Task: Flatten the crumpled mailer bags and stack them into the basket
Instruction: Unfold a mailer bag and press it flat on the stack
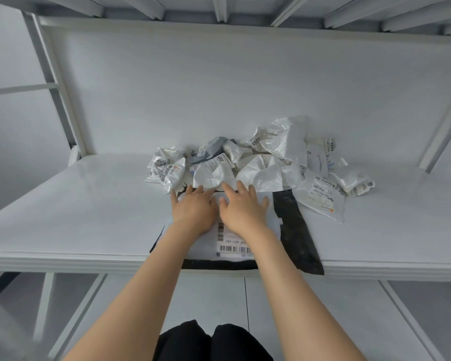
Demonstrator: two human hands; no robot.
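Left of the fingers, a broad stretch of white tabletop (76,217) is running out to its left side and down to its front edge. A crumpled bag (167,169) with a barcode is sitting just beyond the left fingertips. The left hand (194,204) is pressing flat on a white mailer bag (272,220), fingers (189,190) straight, spread and grasping nothing. Just beside it, the right hand (242,209) is pressing down likewise, its fingers (242,187) released and outstretched. The bag is lying under both palms, its near black border reaching the tabletop's front edge. Its label (232,246) is showing between the wrists. Right of the right fingers, a black strip (297,230) of the bag is angling toward that edge. Touching the fingertips, the pile of crumpled mailer bags (258,162) is spreading rightward, with more white surface beyond.
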